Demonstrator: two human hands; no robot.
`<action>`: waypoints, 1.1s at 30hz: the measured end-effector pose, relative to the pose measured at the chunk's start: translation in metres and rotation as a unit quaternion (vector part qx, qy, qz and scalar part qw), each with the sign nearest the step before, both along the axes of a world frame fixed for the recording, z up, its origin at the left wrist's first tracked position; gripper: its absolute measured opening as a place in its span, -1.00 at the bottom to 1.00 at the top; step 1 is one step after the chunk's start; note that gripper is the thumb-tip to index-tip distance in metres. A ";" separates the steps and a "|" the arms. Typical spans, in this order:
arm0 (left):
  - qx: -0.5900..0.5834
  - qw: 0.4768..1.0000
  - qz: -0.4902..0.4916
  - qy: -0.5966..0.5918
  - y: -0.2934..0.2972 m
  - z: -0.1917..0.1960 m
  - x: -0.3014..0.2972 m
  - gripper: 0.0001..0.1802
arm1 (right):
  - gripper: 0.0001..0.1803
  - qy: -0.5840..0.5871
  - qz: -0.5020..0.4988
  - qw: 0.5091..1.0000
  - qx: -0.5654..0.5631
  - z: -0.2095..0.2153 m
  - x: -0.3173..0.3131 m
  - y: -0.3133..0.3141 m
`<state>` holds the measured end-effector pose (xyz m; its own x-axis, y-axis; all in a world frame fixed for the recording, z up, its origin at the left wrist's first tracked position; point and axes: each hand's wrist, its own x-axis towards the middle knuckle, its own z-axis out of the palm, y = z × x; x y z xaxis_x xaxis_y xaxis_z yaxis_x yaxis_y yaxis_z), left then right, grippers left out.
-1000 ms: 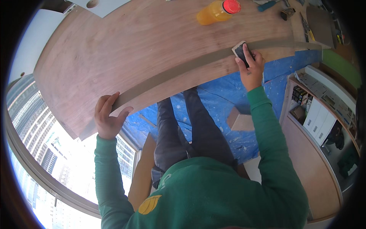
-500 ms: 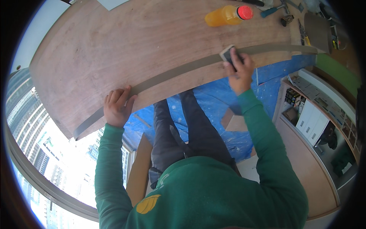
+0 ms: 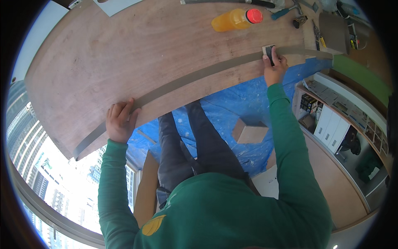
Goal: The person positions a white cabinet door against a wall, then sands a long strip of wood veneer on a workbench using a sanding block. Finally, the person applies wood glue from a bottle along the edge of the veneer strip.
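Note:
A long, thin grey-brown strip (image 3: 197, 75) lies along the near side of the wooden tabletop (image 3: 124, 58), its left end reaching the board's corner. My left hand (image 3: 119, 122) rests on the strip toward that end, thumb and fingers apart and nothing grasped. Farther right, my right hand (image 3: 275, 71) is closed around a small sanding block (image 3: 268, 50), pale with a dark covering. The block is on the strip; my fingers partly cover it, and its underside is hidden.
Beyond the strip lies an orange drink bottle (image 3: 232, 20) with a red cap. A hammer (image 3: 287, 10) and other tools are at the far right. Blue sheeting (image 3: 224, 103) covers the floor, with a cardboard box (image 3: 250, 130) on it. Shelving (image 3: 331, 126) stands right, a window (image 3: 54, 174) left.
My right hand has slid the sanding block rightward along the strip. My left hand stays on the strip's left part. The whole view has shifted slightly.

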<state>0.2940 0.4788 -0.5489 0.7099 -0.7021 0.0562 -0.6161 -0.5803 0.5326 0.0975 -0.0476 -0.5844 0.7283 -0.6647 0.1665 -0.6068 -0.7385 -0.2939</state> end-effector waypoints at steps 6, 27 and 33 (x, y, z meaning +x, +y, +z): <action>0.011 1.000 0.004 -0.004 0.003 0.002 -0.001 -0.56 | -0.28 -0.001 0.132 0.989 0.073 0.020 0.057 0.195; 0.022 1.000 0.008 0.006 -0.001 0.004 -0.001 -0.59 | -0.36 0.062 0.298 0.943 0.132 0.034 0.077 0.291; 0.037 0.999 0.010 0.008 0.003 0.006 -0.002 -0.56 | -0.36 0.035 0.298 0.949 0.096 0.033 0.074 0.230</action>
<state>0.2922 0.4817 -0.5428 0.7237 -0.6901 -0.0076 -0.5959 -0.6305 0.4974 0.1719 0.1826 -0.5513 0.9892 -0.1449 0.0206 -0.1218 -0.8934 -0.4324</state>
